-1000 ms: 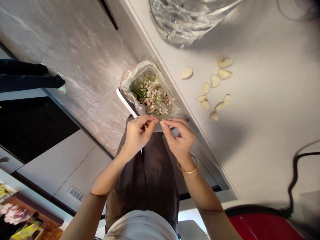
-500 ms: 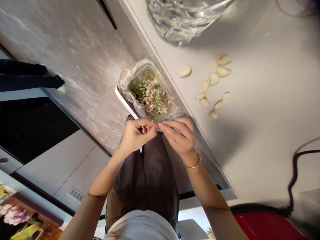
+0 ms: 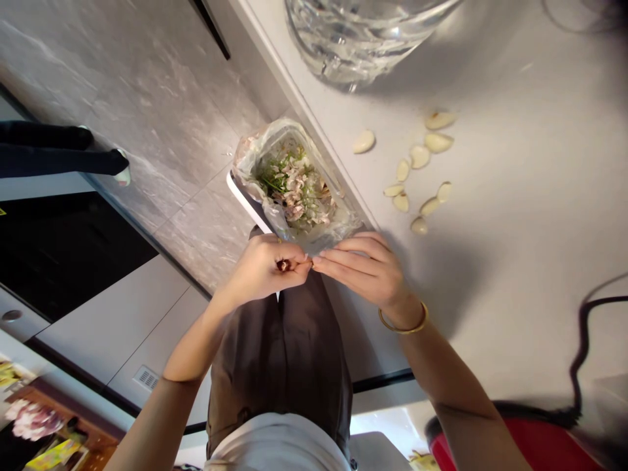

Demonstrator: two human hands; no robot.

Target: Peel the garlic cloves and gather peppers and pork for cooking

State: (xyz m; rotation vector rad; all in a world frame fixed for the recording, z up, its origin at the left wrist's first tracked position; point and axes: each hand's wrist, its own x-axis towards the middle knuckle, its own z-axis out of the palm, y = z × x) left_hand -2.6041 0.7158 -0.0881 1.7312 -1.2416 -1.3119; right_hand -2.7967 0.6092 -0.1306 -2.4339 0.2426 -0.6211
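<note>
Over my lap, my left hand (image 3: 269, 267) is closed, with reddish-brown garlic in its skin (image 3: 283, 265) showing inside the curled fingers. Thumb and forefinger pinch a small clove, mostly hidden. From the other side my right hand (image 3: 366, 269), with a gold bangle on its wrist, presses its fingertips together on the tip of that clove. Just beyond both hands, a bin (image 3: 248, 199) lined with a plastic bag holds pale papery skins and green scraps (image 3: 299, 186). Several peeled garlic cloves (image 3: 420, 156) lie scattered on the counter to the right.
A clear glass bowl (image 3: 353, 46) stands at the top of the white counter (image 3: 515, 183). A black cord (image 3: 581, 347) and a red object (image 3: 544, 445) are at lower right. Another person's legs (image 3: 53, 147) show at far left on the grey tiled floor (image 3: 161, 111).
My right hand has moved slightly right and toward me, its fingers straighter. My left hand has come slightly nearer to me, still closed. The cloves on the counter stay put.
</note>
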